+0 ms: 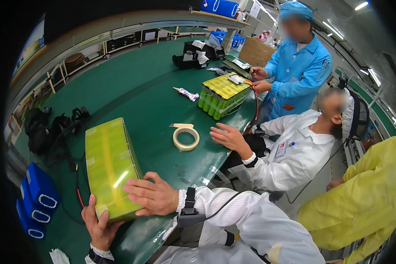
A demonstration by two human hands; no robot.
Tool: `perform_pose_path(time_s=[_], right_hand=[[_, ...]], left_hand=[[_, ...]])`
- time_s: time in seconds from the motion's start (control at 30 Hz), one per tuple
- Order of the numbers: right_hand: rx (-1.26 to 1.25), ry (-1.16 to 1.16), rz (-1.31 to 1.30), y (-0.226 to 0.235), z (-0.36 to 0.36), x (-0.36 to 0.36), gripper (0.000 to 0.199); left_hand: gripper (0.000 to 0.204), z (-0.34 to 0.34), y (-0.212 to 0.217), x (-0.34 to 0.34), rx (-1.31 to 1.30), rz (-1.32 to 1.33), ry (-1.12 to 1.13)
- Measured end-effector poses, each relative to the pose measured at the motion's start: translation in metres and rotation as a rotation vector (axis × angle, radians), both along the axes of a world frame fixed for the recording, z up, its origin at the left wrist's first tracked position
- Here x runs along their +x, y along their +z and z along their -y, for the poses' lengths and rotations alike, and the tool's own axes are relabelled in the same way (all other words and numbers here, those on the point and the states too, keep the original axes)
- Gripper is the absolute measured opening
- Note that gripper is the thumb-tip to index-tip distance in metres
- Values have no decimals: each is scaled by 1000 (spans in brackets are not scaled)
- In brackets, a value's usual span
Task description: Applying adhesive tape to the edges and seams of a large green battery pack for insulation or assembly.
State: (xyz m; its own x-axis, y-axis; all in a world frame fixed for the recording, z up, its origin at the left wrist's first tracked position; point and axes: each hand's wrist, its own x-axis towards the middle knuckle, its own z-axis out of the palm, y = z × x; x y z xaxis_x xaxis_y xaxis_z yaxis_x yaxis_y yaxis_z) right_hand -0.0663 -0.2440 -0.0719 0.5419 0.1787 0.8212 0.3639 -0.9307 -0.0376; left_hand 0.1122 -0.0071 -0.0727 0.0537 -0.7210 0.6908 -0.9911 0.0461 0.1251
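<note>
A battery pack (108, 154) wrapped in yellow-green sheet, with a yellow tape strip across its top, lies on the green table in front of me. My left hand (99, 224) grips its near left corner, fingers along the side and edge. On the pack's near right part rests my right hand (152, 193), its fingers stretched out over the top face. A red and black wire (79, 193) runs beside the pack's left side. To the right of the pack lies a roll of cream tape (186, 138), its loose end sticking up.
Blue wrapped packs (39, 193) stand at the left. A second green battery pack (224, 94) with red wires is handled by a person in blue. A seated person in white (290, 145) holds a hand over the table edge. Black straps (53, 127), a tube (187, 93) and bins (198, 53) lie farther off.
</note>
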Motion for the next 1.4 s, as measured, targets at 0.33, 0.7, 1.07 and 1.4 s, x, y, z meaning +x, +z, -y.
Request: perform_pose_path(time_s=[0.33,0.7,1.07,1.4], right_hand=[[4,-5,-12,2,-1,-1,53],[-6,-7,-84,10,3,-5,54],[153,81,-115,6,1,2,57],[102,-144,-69,19,-12,-16,69]], left_hand=[[89,1,2,-2,-16,-24,-15],[87,3,10,2,8,-51,-58],[99,1,-2,1,-17,-150,-32],[94,2,13,-3,-2,-115,9]])
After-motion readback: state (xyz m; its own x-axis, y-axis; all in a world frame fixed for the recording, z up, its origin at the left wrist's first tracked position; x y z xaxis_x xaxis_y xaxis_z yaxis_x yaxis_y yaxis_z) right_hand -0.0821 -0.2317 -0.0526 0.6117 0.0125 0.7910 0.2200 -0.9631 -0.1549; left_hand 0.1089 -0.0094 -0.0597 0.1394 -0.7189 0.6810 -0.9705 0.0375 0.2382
